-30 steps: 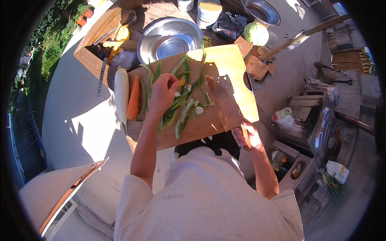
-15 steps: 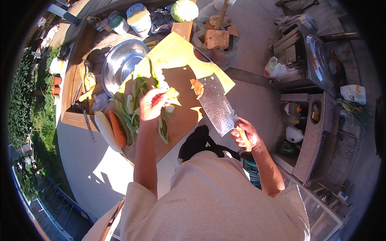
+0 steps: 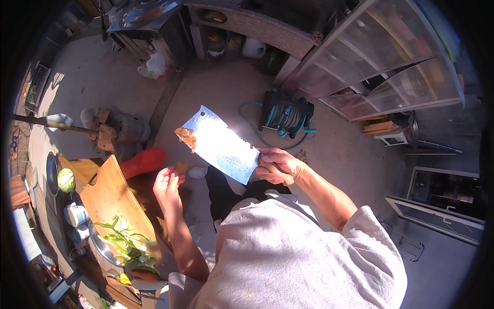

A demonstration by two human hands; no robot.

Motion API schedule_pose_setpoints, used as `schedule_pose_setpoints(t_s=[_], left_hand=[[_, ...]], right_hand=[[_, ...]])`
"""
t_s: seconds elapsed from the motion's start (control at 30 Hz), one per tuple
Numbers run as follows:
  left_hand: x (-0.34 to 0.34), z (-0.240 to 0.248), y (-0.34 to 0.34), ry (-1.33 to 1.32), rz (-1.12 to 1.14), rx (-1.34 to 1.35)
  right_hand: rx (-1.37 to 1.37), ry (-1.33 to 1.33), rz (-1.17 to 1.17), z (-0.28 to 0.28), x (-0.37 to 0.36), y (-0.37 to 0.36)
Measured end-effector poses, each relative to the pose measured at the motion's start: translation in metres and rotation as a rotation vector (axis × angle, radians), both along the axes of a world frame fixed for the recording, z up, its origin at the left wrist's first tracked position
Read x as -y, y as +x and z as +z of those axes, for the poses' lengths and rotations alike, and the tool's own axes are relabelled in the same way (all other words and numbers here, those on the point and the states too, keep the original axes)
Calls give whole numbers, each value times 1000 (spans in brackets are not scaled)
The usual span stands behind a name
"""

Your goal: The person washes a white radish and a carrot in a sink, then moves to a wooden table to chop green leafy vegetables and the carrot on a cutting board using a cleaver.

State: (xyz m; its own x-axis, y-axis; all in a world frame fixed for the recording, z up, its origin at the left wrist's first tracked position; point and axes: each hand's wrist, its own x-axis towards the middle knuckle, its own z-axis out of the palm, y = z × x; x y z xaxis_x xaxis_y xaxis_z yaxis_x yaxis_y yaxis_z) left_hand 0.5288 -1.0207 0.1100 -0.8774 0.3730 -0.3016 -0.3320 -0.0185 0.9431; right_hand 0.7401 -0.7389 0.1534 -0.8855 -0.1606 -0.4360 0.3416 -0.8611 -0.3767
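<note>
My right hand (image 3: 278, 166) is closed around the handle of a cleaver (image 3: 221, 147), whose broad blade glares in the sun. An orange-brown moist lump (image 3: 186, 138) clings to the blade near its far left end. To the left, my left hand (image 3: 169, 185) pinches a small yellowish leaf scrap (image 3: 181, 167), held apart from the blade. Both hands are off the wooden cutting board (image 3: 118, 190) at the left. Green leafy vegetables (image 3: 128, 242) lie on its near part, with a carrot (image 3: 144, 275) and a white radish (image 3: 148, 285) beside them.
A metal bowl (image 3: 102, 244) stands beyond the board, near a white tub (image 3: 76, 215) and a round green melon (image 3: 66, 180). A red object (image 3: 145, 162) is beside the board. Ahead on the floor is a hose reel (image 3: 285, 114). A counter (image 3: 252, 28) and a framed panel (image 3: 375, 62) stand farther off.
My view has swung right, from the board toward the hose reel and panel. Both hands have come away from the board, still holding the cleaver and the yellowish scrap.
</note>
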Motion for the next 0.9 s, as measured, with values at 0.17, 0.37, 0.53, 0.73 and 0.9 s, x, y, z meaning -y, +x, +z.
schedule_pose_setpoints(t_s=[0.17, 0.37, 0.53, 0.73, 0.9], left_hand=[[-128, 3, 81, -39, -388, 63], [-263, 8, 203, -78, -770, 144], [-359, -3, 305, -134, -1135, 168], [-498, -43, 440, -334, -1386, 137], [-606, -66, 567, -296, -1517, 145]], right_hand=[[-55, -24, -443, 8, -24, 187], [-47, -1, -929, -4, -12, 381], [-1, 96, -1341, -26, -15, 491], [146, 132, -1609, -55, -78, 619], [153, 10, -1756, -60, -154, 726]])
